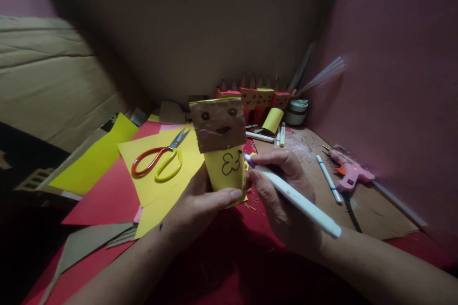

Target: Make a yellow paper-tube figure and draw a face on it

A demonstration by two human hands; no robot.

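My left hand (205, 200) is wrapped round the lower part of a paper puppet (220, 133), its thumb across the front. The puppet has a brown cardboard face with drawn eyes and mouth, over a yellow paper body (218, 176). A dark clover-like outline (231, 165) is drawn on that body. In my right hand (282, 190) is a white felt-tip marker (298, 198), pinched near its purple end. The marker's tip is at the yellow body, just right of the outline; whether it touches I cannot tell.
Scissors (161, 159) with red and yellow handles lie on yellow paper (150, 200) to the left. A pink glue gun (352, 169) and another marker (328, 178) rest on cardboard (379, 209) at right. Several similar cardboard faces (265, 98) stand behind, beside a pale green jar (296, 111).
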